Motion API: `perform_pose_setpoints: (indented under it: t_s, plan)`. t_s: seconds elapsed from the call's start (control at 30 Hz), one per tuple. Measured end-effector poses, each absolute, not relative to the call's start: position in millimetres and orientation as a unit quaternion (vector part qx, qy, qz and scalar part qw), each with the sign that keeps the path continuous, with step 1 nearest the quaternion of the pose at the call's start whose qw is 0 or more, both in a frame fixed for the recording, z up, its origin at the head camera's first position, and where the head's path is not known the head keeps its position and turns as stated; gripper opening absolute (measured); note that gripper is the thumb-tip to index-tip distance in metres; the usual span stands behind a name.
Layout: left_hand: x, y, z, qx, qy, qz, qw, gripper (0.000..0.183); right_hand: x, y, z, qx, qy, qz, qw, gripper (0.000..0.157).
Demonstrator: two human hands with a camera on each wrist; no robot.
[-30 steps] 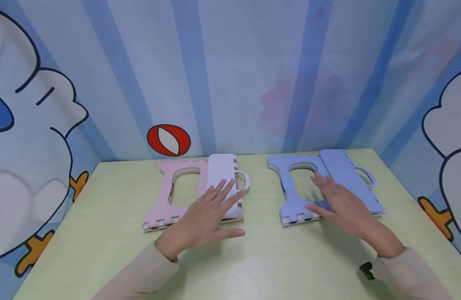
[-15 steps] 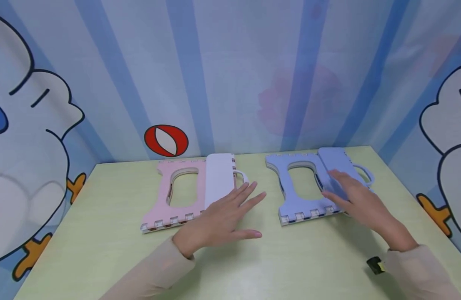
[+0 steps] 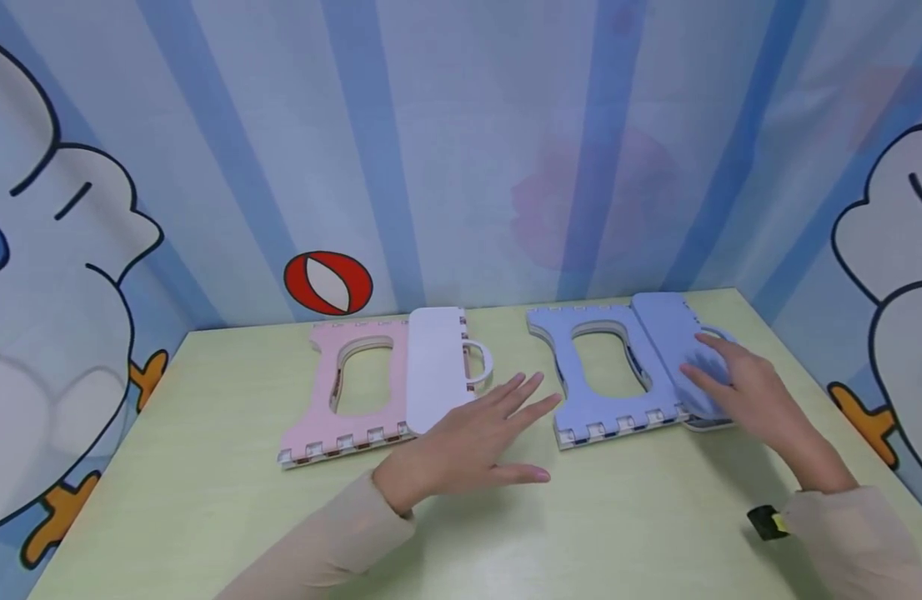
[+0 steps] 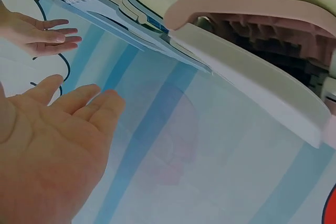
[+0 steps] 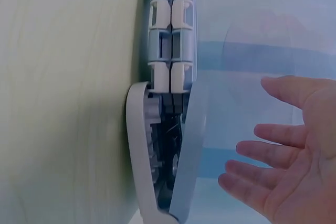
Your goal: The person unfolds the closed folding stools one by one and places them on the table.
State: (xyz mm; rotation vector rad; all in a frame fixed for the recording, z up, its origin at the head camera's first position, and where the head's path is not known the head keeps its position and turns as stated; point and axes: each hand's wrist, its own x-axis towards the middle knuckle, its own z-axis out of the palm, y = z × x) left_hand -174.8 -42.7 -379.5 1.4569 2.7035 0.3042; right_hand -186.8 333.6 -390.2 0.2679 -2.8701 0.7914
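Right hand (image 3: pixel 764 404) hides part of the blue folded stool (image 3: pixel 659 358), handle included. Left hand (image 3: pixel 472 446) covers the pink folded stool's (image 3: pixel 434 367) near white corner. Sleeves (image 3: pixel 322 533) and counter (image 3: pixel 618 533) run off the bottom edge; dark item (image 3: pixel 767 522) by right cuff too small to identify. Left wrist view crops pink stool.

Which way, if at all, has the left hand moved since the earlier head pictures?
Yes: judged against the pink stool, the left hand has moved right, towards the blue stool.
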Motion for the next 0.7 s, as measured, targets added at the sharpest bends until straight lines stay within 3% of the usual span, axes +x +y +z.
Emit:
perform_pose_setpoints:
  t_s: [0.27, 0.7]
  plan:
    - [-176, -26, -383, 0.488, 0.868, 0.084, 0.031, 0.082, -191, 348, -397, 0.073, -0.955, 0.262, 0.122, 0.056]
    - [-179, 0, -392, 0.514, 0.855, 0.058, 0.037, 0.081, -202, 367, -407, -0.005, -0.956, 0.268, 0.115, 0.052]
